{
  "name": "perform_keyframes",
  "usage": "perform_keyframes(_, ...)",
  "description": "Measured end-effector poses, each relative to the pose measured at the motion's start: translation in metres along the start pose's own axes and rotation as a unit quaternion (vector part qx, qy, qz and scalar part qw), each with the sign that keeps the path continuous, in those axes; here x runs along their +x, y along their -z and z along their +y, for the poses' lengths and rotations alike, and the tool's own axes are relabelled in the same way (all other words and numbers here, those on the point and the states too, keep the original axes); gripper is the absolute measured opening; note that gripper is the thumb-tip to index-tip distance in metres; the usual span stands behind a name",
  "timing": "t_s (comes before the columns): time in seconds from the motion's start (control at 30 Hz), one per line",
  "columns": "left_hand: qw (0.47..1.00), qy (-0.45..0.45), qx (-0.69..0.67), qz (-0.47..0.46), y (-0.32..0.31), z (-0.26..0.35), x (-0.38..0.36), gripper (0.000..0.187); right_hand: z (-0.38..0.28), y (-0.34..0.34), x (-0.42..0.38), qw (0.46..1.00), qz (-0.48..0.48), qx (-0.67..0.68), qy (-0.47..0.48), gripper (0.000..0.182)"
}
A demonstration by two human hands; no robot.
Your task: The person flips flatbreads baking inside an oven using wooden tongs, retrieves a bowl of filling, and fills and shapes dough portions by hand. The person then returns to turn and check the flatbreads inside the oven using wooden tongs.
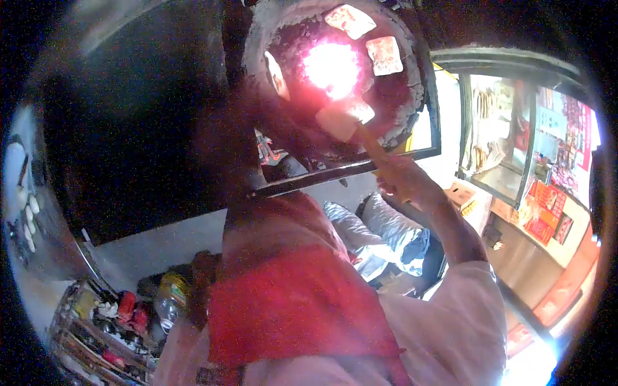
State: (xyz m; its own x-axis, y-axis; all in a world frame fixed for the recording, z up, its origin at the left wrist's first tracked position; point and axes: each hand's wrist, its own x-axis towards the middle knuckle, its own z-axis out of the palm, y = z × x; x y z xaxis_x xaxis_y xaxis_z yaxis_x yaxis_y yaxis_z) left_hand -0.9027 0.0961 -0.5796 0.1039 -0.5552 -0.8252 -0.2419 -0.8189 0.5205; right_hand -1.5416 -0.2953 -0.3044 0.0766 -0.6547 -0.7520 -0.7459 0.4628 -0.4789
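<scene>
My right hand (402, 180) is wrapped round a wooden handle (374, 147) that reaches into a round oven (412, 116) with a bright glow at its centre. At the handle's far end lies a pale flat piece (341, 120), near the oven's lower wall. Other flat pieces stick to the inner wall: one (351, 21) at the top, one (385, 55) on the right, one (277, 75) on the left seen edge-on. My left hand cannot be made out; the left arm's side is dark beside the red apron (290, 302).
A dark surface (148, 141) spreads left of the oven. Below its metal edge are silvery bags (393, 231). Bottles and jars (172, 299) stand at the lower left. On the right are a glass-fronted window (496, 135) and a counter with red printed sheets (546, 209).
</scene>
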Motion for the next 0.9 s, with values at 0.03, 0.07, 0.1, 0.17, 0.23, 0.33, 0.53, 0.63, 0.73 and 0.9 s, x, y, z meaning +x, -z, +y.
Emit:
perform_keyframes(0.03, 1.0, 0.005, -0.011, 0.002, -0.001, -0.002, -0.003, 0.033, -0.007, 0.002, -0.001, 0.949, -0.038, -0.251, 0.186, 0.041)
perform_keyframes(0.07, 1.0, 0.01, -0.02, 0.003, -0.002, -0.003, -0.006, 0.033, -0.012, -0.002, -0.001, 0.985, -0.075, -0.03, 0.154, 0.044)
perform_keyframes(0.1, 0.999, 0.015, -0.03, 0.004, -0.003, -0.004, -0.008, 0.033, -0.022, -0.003, -0.001, 0.984, -0.079, -0.034, 0.154, 0.044)
perform_keyframes(0.17, 0.999, 0.022, -0.041, 0.006, -0.004, -0.008, -0.013, 0.033, -0.062, -0.003, -0.005, 0.856, -0.101, 0.426, -0.274, 0.03)
perform_keyframes(0.23, 0.998, 0.027, -0.051, 0.006, -0.003, -0.01, -0.019, 0.033, 0.011, -0.017, 0.029, 0.96, -0.146, 0.235, -0.044, 0.034)
perform_keyframes(0.33, 0.998, 0.026, -0.058, 0.005, -0.004, -0.009, -0.014, 0.033, -0.006, -0.014, 0.04, 0.936, -0.205, 0.284, -0.03, 0.039)
perform_keyframes(0.53, 0.998, 0.009, -0.063, -0.006, -0.002, 0.002, 0.005, 0.033, -0.057, 0.0, -0.004, 0.846, -0.174, 0.455, -0.214, 0.041)
perform_keyframes(0.63, 0.998, -0.007, -0.063, -0.017, 0.003, 0.016, 0.018, 0.033, -0.051, 0.01, -0.024, 0.841, -0.187, 0.433, -0.265, 0.034)
perform_keyframes(0.73, 0.997, -0.017, -0.069, -0.028, 0.011, 0.033, 0.032, 0.033, -0.091, 0.002, -0.042, 0.944, -0.112, 0.085, -0.298, 0.046)
perform_keyframes(0.9, 0.994, -0.001, -0.1, -0.038, 0.035, 0.069, 0.038, 0.033, -0.044, -0.026, -0.027, 0.926, 0.187, -0.318, 0.083, 0.056)
